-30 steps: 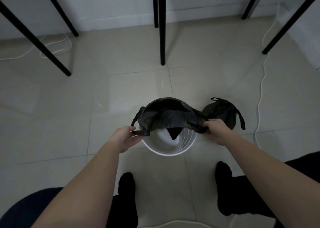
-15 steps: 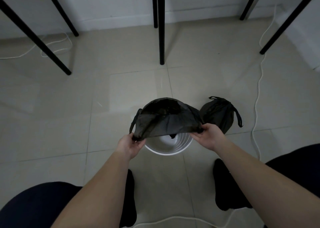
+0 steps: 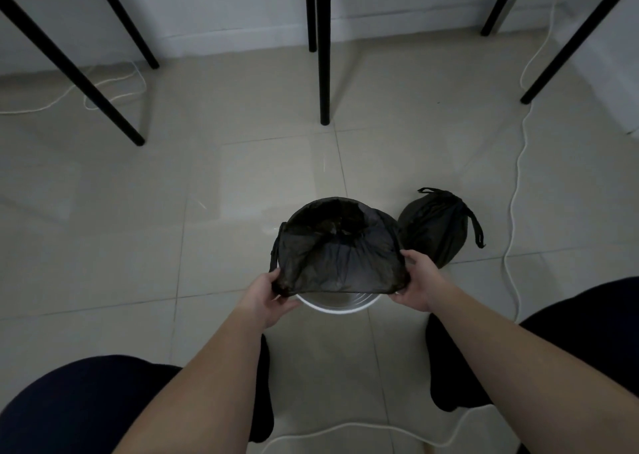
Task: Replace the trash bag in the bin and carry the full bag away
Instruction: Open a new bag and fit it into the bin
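left hand (image 3: 268, 296) and right hand (image 3: 416, 286) stretching black bag (image 3: 340, 263) over white bin (image 3: 340, 305), tied bag (image 3: 437, 225) beside

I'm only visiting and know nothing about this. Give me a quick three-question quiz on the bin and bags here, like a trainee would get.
1. How many hands grip the fresh black bag?
2. Where is the tied full bag, relative to the white bin? A) inside it; B) on the floor to its right; C) on top of it.
3. True or false: the fresh black bag already covers the bin's whole rim.

Key: 1) two, the left hand and the right hand; 2) B; 3) false, the near rim is bare.
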Demonstrator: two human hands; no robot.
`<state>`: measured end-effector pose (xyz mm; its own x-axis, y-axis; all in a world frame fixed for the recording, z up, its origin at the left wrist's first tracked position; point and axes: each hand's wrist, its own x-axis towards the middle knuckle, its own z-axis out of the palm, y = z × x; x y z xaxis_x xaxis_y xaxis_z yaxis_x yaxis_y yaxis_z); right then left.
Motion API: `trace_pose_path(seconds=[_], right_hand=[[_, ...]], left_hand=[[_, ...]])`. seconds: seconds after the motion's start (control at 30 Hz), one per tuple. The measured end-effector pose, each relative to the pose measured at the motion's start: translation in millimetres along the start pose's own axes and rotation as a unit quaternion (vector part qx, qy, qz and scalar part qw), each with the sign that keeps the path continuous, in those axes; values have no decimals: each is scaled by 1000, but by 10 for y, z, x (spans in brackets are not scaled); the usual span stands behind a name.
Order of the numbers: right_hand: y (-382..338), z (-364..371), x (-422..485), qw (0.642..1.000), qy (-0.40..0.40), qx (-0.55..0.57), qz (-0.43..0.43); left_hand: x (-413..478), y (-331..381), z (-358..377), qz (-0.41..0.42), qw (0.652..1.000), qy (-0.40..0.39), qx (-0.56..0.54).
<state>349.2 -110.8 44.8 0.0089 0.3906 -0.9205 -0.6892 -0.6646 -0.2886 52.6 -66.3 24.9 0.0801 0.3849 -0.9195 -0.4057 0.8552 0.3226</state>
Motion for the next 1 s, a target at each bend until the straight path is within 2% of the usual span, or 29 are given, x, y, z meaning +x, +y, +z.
trace_pose_path(seconds=[0.23,0.37,0.5,0.73,1.0], right_hand=[[-75,-102,98,998,-13,59,-6],[-44,-81,149,998,-28,57,20],[17,-58,188,997,-5,76,13],[124,-3,191,994,-10,111,15],[224,-14,378,998,2,63,21]], left_hand=[[131,-46,-4,22,997,-32,-72],[202,-103,-18,34,993,-30,-108],[266,-186,-24,31,991,-19,-126],[258,-332,-42,-5,999,40,-9],[406,-411,-9,21,999,46,18]])
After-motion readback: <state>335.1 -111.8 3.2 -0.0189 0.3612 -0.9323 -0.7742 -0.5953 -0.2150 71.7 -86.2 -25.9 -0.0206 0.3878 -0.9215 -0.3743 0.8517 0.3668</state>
